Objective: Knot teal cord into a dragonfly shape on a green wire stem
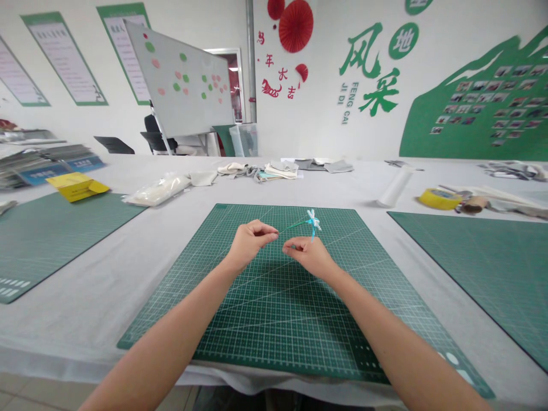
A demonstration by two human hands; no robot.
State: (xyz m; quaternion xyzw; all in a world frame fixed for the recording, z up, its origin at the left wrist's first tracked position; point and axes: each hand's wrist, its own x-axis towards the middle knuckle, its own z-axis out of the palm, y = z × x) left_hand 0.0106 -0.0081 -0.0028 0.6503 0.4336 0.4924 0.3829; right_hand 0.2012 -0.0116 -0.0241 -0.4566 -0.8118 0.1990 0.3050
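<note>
Between thumb and fingers, my left hand (253, 240) pinches the lower end of a thin green stem. The stem belongs to a small artificial flower (314, 220), white and light blue, with a blue ribbon-like strip hanging below its head. It points to the right, tilted slightly upward. Just below the flower, my right hand (309, 254) has its fingertips pressed together near the stem's end. Whether anything is between those right fingertips is too small to tell. Both hands are above the green cutting mat (274, 319).
More cutting mats lie left (64, 234) and right (479, 257). A yellow folded card (77, 186) and a plastic-wrapped bag (158, 190) lie left. Fabric scraps (280, 169) line the table's back. Yellow tape (440, 198) and a white roll (394, 187) are right.
</note>
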